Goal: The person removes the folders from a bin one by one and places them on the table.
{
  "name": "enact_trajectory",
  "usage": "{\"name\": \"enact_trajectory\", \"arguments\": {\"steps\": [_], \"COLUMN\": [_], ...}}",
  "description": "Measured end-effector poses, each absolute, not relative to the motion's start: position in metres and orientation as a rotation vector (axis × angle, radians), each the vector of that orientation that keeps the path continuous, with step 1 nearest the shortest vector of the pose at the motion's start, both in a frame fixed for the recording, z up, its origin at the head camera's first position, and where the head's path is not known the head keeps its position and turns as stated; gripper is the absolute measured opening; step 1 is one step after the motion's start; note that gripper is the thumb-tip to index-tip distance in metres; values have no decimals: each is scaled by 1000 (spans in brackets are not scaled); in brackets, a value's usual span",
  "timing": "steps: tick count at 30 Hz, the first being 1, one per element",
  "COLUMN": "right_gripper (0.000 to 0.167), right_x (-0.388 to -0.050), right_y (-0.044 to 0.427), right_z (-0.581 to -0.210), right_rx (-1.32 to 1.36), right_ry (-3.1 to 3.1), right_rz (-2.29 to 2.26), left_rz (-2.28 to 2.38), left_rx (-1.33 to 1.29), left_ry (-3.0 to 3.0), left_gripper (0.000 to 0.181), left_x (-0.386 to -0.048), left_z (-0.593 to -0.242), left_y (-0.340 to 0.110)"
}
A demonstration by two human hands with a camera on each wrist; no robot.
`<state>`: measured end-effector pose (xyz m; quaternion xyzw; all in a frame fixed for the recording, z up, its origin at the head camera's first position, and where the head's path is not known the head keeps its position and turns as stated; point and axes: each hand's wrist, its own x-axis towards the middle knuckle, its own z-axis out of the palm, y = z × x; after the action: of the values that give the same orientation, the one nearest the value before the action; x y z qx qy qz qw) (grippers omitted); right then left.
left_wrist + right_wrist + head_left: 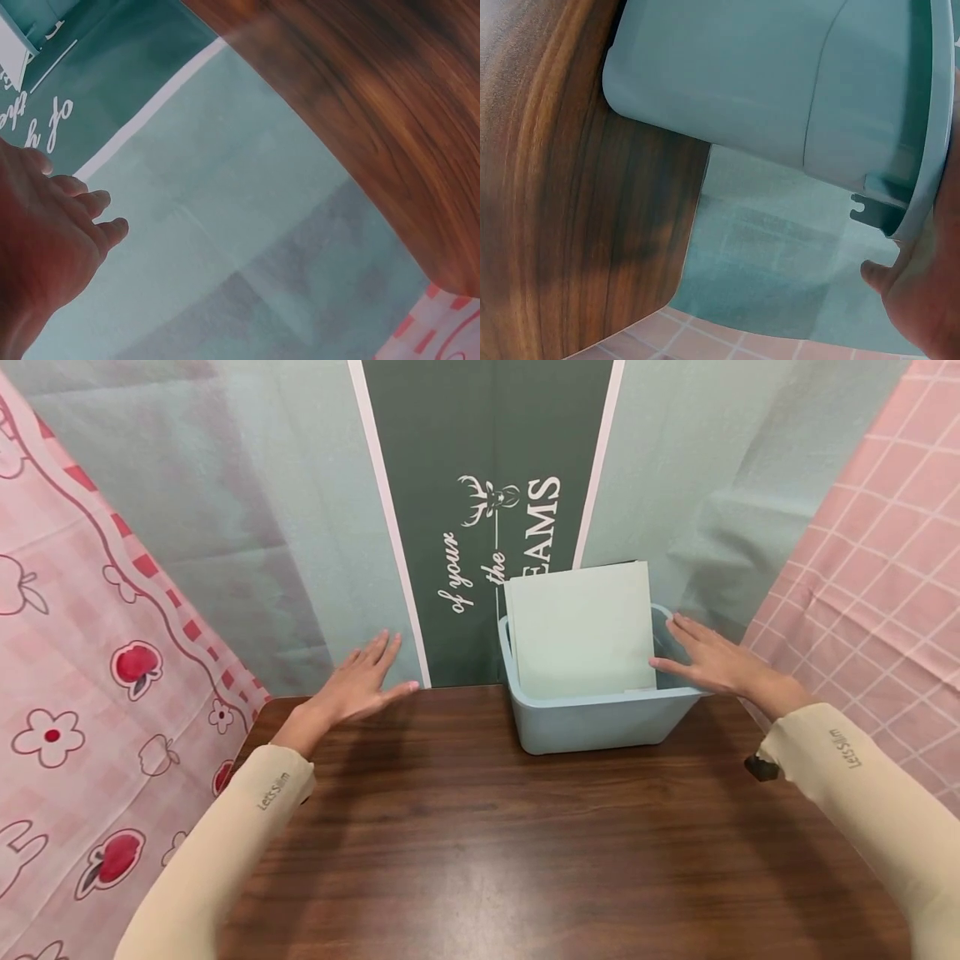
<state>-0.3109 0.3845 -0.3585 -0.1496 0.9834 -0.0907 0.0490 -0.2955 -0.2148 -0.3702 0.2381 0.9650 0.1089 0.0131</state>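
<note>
A light blue plastic bin [600,724] stands at the back of the brown table, and its outer wall [727,75] fills the top of the right wrist view. Upright in it leans a pale, flat, square-cornered panel [581,631], with a dark edge showing behind. My right hand [712,660] lies over the bin's right rim with fingers spread and fairly straight, the thumb reaching over the inside. Over the table's back left edge is my left hand [356,685], fingers extended and holding nothing. What else sits in the bin is hidden by the panel.
The brown wooden table [465,835] spreads out in front. Behind it hangs a green and pale blue cloth [450,652] with white lettering and a deer head. Pink patterned cloth [90,718] hangs at left, pink checked cloth [885,585] at right.
</note>
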Motion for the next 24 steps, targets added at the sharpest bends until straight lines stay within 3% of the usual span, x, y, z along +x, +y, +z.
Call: {"name": "enact_trajectory", "arguments": {"steps": [24], "right_gripper": [97], "right_x": [-310], "right_y": [386], "right_z": [-367], "right_rx": [-416], "right_ry": [2939], "right_rz": [-426], "left_rz": [533], "left_rx": [858], "left_ry": [3007], "left_gripper": [98], "left_x": [-321], "left_z": [-375], "left_y": [-164]}}
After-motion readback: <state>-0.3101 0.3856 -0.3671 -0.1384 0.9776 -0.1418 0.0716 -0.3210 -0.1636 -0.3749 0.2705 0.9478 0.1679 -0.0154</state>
